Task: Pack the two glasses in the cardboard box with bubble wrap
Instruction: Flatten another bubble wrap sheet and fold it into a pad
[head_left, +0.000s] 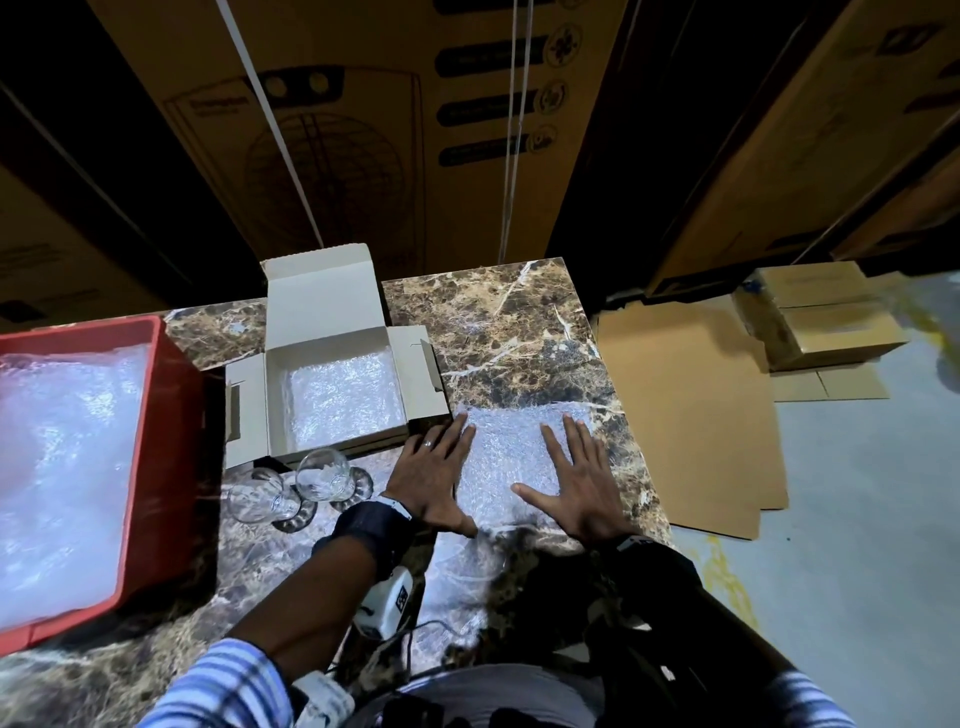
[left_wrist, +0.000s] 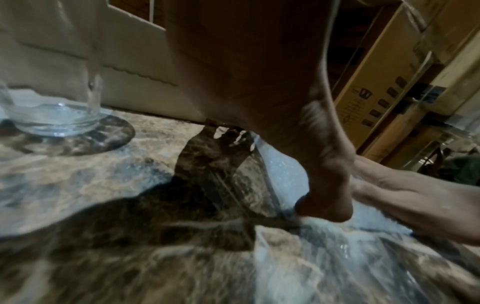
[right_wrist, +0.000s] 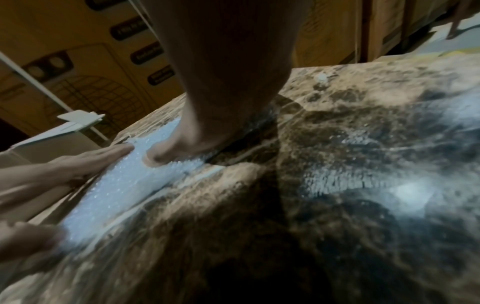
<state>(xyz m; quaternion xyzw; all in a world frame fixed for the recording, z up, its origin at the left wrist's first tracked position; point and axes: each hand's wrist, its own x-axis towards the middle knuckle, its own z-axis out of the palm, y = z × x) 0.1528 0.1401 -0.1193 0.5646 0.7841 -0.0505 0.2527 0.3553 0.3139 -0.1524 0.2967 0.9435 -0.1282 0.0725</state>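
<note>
Both hands — left hand (head_left: 434, 475), right hand (head_left: 576, 483) — press a bubble wrap sheet (head_left: 511, 457) flat on the worktop (head_left: 519, 332), fingers straight. Two glasses (head_left: 298, 483) wait lower left, unwrapped, beside the lined cardboard box (head_left: 332, 387). Next, probably, a glass goes onto the sheet.

Head view looking steeply down on the marble table (head_left: 519, 332) from above, each wrist view low and close along its own palm toward the far boxes, all three sharing the bubble wrap sheet (head_left: 514, 452) and both hands.
</note>
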